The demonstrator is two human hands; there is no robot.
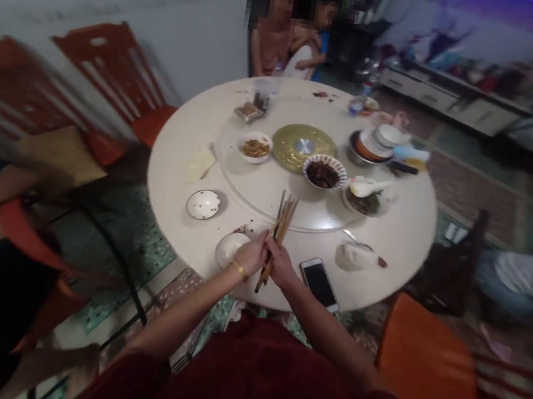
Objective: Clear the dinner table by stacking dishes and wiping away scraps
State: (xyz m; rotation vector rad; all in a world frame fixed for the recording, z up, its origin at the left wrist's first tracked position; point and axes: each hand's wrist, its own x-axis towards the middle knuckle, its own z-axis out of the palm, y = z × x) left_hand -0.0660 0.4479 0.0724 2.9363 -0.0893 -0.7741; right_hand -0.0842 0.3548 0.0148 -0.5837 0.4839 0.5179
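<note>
Both my hands meet at the near edge of a round white table [401, 241]. My left hand [251, 256], with a gold bracelet on the wrist, and my right hand [281, 266] together grip a bundle of wooden chopsticks [283, 222] that points away from me over the table. A small white bowl [229, 247] sits just left of my left hand. A smartphone [319, 283] lies face up to the right of my right hand.
On the glass turntable [268, 190] stand a brown-food bowl [324, 172], a small bowl [255, 147], stacked bowls [376, 144] and a spoon plate [362, 198]. Red chairs [114, 77] stand left, an orange seat [427, 366] right. Two people sit beyond the table.
</note>
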